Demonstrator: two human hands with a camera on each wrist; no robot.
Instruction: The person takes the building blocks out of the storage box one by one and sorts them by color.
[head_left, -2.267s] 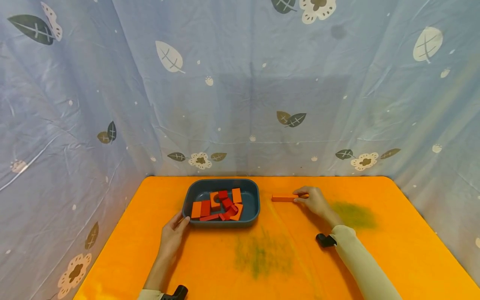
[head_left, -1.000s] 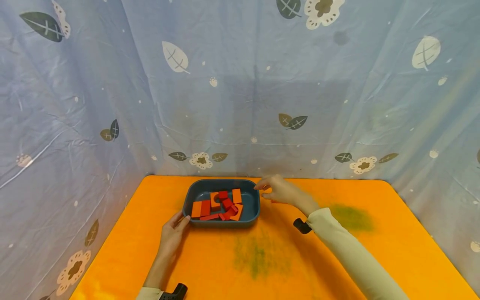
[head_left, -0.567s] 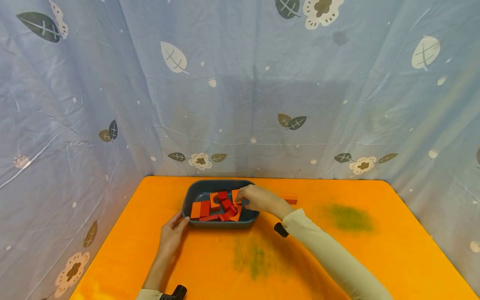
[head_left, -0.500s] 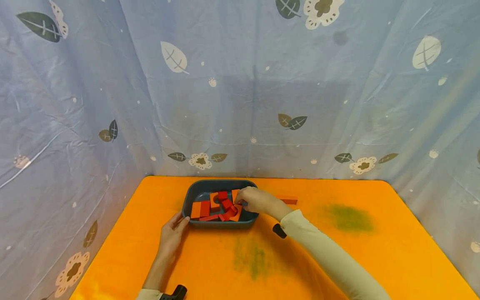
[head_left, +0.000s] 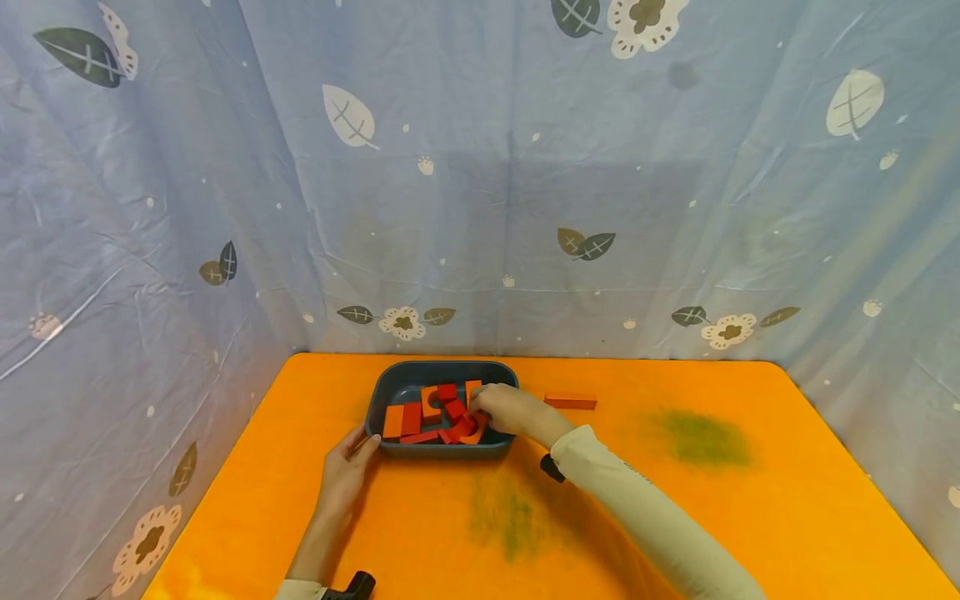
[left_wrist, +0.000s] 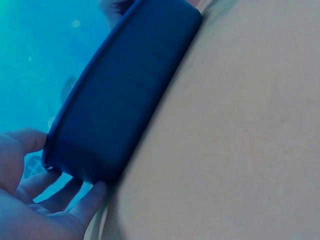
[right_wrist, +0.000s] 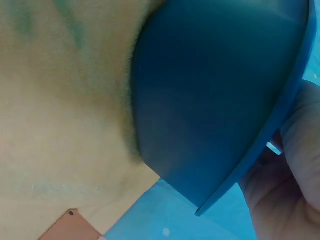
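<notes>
Our L hand (head_left: 347,467) grips the tray (head_left: 442,451) at its near-left corner, thumb on the near side, fingers against the left wall. Our R hand (head_left: 510,410) dips over the tray's right rim, fingers bent down by the notched orange block (head_left: 474,437); fingertips are hidden, so we can't tell if they pinch anything.

That block's prob. light & stiff, smooth but not v. slippery, hard to damage; we'd take it across its flat faces, thumb opp. fingers, since the curved cut gives less to press on. It sits at the tray's right, nr side, w/ red pieces crowding its left, so a grip there might drag them. The tray looks stiff too, prob. light enough to slide; corner hold's a sensible brace.

Further left in the tray: red block (head_left: 412,419) & plain orange block (head_left: 393,422), side by side. Outside, right: orange bar (head_left: 570,401) flat on the table (head_left: 435,533); we'd pinch it mid-length. Curtain (head_left: 420,233) on the far side.
</notes>
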